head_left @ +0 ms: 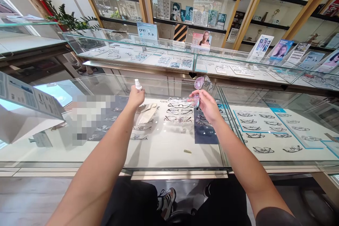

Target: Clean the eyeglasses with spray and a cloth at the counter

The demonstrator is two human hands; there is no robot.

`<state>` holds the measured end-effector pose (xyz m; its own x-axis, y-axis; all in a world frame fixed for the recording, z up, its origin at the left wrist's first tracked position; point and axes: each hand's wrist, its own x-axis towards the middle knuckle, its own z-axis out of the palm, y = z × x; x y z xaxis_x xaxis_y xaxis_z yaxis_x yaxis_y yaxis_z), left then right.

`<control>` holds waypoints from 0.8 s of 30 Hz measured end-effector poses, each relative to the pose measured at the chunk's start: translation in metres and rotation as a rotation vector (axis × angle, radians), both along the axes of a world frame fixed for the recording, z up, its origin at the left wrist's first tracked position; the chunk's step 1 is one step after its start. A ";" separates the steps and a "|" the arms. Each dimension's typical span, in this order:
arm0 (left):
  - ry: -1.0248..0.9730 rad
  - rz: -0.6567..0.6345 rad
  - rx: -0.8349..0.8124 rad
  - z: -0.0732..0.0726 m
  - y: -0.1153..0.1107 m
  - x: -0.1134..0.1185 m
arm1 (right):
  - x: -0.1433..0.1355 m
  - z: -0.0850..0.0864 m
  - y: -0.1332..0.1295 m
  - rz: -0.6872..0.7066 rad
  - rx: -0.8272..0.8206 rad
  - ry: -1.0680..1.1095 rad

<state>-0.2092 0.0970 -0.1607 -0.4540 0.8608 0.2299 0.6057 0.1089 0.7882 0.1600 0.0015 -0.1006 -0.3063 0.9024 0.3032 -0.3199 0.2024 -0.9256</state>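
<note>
My left hand [136,97] is wrapped round a small white spray bottle [137,84], whose nozzle top pokes out above the fingers. Held up over the glass counter, a pair of eyeglasses [199,83] with pinkish reflecting lenses is pinched in my right hand [208,104]. The bottle and the glasses are well apart. Beneath my left hand, a beige cloth [147,113] lies crumpled on the counter. Rows of eyeglass frames [178,119] show under the glass between my hands.
The glass display counter [169,152] spans the front, with a small gold-green strip [188,152] near its front edge. A folded sign [31,102] stands at left. More eyeglasses [263,150] lie at right. Behind are a second glass case [132,65] and shelves [196,26].
</note>
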 end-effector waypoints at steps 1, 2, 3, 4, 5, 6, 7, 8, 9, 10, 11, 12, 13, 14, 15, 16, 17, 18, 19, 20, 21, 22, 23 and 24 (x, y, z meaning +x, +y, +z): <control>-0.004 0.011 -0.019 -0.001 0.000 -0.002 | 0.000 0.000 0.000 0.003 -0.001 0.003; -0.003 0.017 -0.038 -0.002 -0.001 -0.002 | 0.000 0.000 0.000 0.006 -0.001 0.004; -0.002 0.020 -0.055 -0.002 -0.002 -0.003 | 0.000 0.000 -0.001 0.006 -0.001 0.003; 0.001 0.018 -0.071 -0.001 -0.003 -0.002 | 0.000 0.000 -0.001 0.006 0.001 0.000; 0.003 0.013 -0.084 0.000 -0.005 -0.002 | 0.000 0.001 -0.001 0.004 0.003 -0.005; 0.004 0.005 -0.096 0.001 -0.006 -0.001 | 0.000 0.001 -0.001 0.002 0.004 -0.009; 0.005 -0.001 -0.106 0.002 -0.007 0.000 | 0.000 0.001 -0.001 0.001 0.003 -0.013; 0.005 -0.006 -0.115 0.002 -0.007 0.001 | 0.000 0.001 -0.001 0.000 0.002 -0.017; 0.005 -0.009 -0.122 0.003 -0.008 0.002 | 0.000 0.000 -0.001 -0.001 0.001 -0.020; 0.006 -0.010 -0.128 0.003 -0.008 0.003 | 0.000 0.000 -0.001 -0.001 0.001 -0.024; 0.005 -0.009 -0.133 0.003 -0.008 0.004 | 0.000 0.000 -0.001 -0.002 0.002 -0.028; 0.005 -0.008 -0.136 0.003 -0.009 0.005 | -0.001 0.000 -0.001 -0.002 0.002 -0.031; 0.003 -0.003 -0.136 0.004 -0.010 0.006 | -0.001 0.001 -0.001 -0.003 0.003 -0.033; 0.000 0.007 -0.131 0.006 -0.011 0.008 | -0.001 0.001 -0.002 -0.003 0.002 -0.033; 0.000 0.026 -0.120 0.008 -0.014 0.011 | -0.001 0.001 -0.002 -0.003 0.000 -0.030; 0.009 0.063 -0.087 0.012 -0.018 0.014 | -0.001 0.001 -0.002 -0.003 -0.002 -0.026; 0.028 0.114 -0.023 0.018 -0.023 0.018 | -0.001 0.001 -0.002 -0.002 -0.003 -0.022; 0.058 0.173 0.065 0.024 -0.029 0.022 | -0.001 0.001 -0.002 -0.002 -0.004 -0.019; 0.100 0.239 0.194 0.032 -0.035 0.027 | -0.001 0.002 -0.002 -0.003 -0.003 -0.018; 0.144 0.271 0.319 0.040 -0.041 0.031 | -0.001 0.002 -0.003 -0.004 -0.003 -0.019; 0.169 0.248 0.386 0.047 -0.047 0.036 | -0.001 0.002 -0.003 -0.006 -0.001 -0.022; 0.186 0.174 0.390 0.054 -0.052 0.039 | -0.001 0.002 -0.003 -0.006 0.001 -0.025; 0.205 0.066 0.326 0.059 -0.055 0.041 | -0.001 0.002 -0.003 -0.005 0.003 -0.026; 0.237 -0.040 0.215 0.063 -0.058 0.042 | -0.001 0.002 -0.003 -0.004 0.003 -0.025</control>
<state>-0.1673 0.0394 -0.0979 -0.3327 0.7971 0.5039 0.7755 -0.0727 0.6271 0.1590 -0.0011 -0.0990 -0.3099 0.9026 0.2986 -0.2961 0.2068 -0.9325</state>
